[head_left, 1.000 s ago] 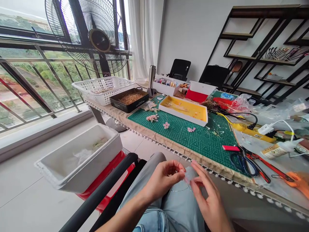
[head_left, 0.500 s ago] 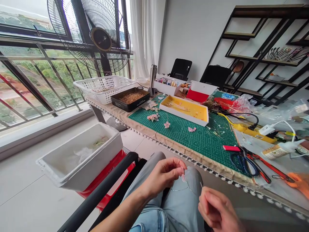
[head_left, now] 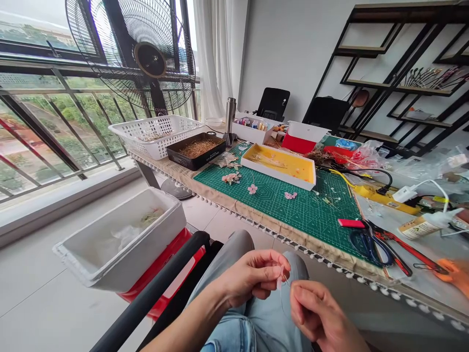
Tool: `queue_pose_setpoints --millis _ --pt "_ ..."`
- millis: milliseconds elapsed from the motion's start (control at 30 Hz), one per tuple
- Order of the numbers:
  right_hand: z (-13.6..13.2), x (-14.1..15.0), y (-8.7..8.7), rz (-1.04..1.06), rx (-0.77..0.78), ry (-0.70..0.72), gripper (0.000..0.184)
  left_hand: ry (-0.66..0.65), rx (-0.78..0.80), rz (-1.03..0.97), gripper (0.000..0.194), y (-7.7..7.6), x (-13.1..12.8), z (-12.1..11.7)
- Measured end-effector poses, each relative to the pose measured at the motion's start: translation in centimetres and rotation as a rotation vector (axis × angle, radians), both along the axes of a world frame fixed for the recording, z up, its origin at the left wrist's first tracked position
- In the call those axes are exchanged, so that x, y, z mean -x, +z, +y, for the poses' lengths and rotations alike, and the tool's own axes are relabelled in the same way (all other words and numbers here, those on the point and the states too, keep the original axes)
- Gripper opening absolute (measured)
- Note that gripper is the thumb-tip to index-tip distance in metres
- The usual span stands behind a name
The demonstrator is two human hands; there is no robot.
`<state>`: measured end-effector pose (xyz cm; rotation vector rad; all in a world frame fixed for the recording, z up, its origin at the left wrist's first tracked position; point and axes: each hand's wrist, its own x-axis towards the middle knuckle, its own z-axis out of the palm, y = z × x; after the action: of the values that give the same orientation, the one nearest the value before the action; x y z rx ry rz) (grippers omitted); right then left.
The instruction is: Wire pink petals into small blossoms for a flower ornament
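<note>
Over my lap, my left hand (head_left: 260,273) pinches a small pale pink petal-like piece (head_left: 279,283) between thumb and fingers. My right hand (head_left: 320,310) is closed beside it, thumb against forefinger, on a thin wire (head_left: 283,300). The wire hangs in a loop below the pink piece; a short stiff end shows between my hands. My right fingertips are close to the pink piece but apart from it. On the green cutting mat (head_left: 234,195) lie a pink flower (head_left: 252,189), a pink cluster (head_left: 231,178) and some pink petals (head_left: 290,195).
A yellow-bottomed white tray (head_left: 309,186) stands on the mat. Scissors (head_left: 373,247), red-handled pliers (head_left: 410,249) and a glue bottle (head_left: 421,226) lie at right. Left are a black box (head_left: 186,164), a white basket (head_left: 164,146), a bin (head_left: 139,244) and a chair armrest (head_left: 154,288).
My right hand opened away from the pink piece, drew to the right pinching the wire, then came back beside my left hand. My left hand still holds the piece, slightly turned.
</note>
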<state>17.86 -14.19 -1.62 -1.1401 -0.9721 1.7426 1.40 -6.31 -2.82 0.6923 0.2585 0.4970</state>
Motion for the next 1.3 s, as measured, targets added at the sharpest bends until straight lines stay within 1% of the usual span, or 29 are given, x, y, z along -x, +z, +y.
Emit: queue_pose_setpoints --millis 133,300,500,667,800,900,1033,1133,1200,1300 --pt "0.0 0.0 -0.2 0.025 0.035 -0.002 0.051 -0.018 0.002 0.010 0.028 0.2 0.1 0.0" --pt "0.3 0.0 -0.1 0.110 0.020 0.077 0.052 -0.038 0.028 0.023 0.030 0.1 0.1 0.0" --pt "0.4 0.1 0.4 0.134 0.072 0.069 0.050 -0.055 0.034 0.009 0.028 -0.1 0.1 0.0" --pt "0.6 0.0 -0.5 0.220 0.045 0.069 0.048 -0.055 0.021 0.020 0.027 -0.2 0.2 0.2" --pt "0.7 -0.2 -0.7 0.196 0.079 0.030 0.046 -0.053 -0.002 0.056 0.027 -0.2 0.2 0.2" --pt "0.6 -0.1 -0.2 0.083 0.091 -0.021 0.047 -0.043 -0.010 0.076 0.026 -0.3 0.1 0.2" --pt "0.2 0.4 0.4 -0.112 0.053 -0.140 0.046 -0.032 -0.018 0.105 0.026 -0.5 0.0 0.3" --pt "0.0 0.8 0.6 -0.145 0.029 -0.209 0.044 0.013 -0.040 0.136 0.031 -0.8 -0.1 0.5" --pt "-0.2 1.0 0.5 -0.136 0.010 -0.291 0.043 0.035 -0.044 0.154 0.033 -0.9 -0.2 0.5" --pt "-0.4 1.1 0.1 -0.142 -0.009 -0.404 0.041 0.028 -0.055 0.175 0.036 -0.9 -0.3 0.4"
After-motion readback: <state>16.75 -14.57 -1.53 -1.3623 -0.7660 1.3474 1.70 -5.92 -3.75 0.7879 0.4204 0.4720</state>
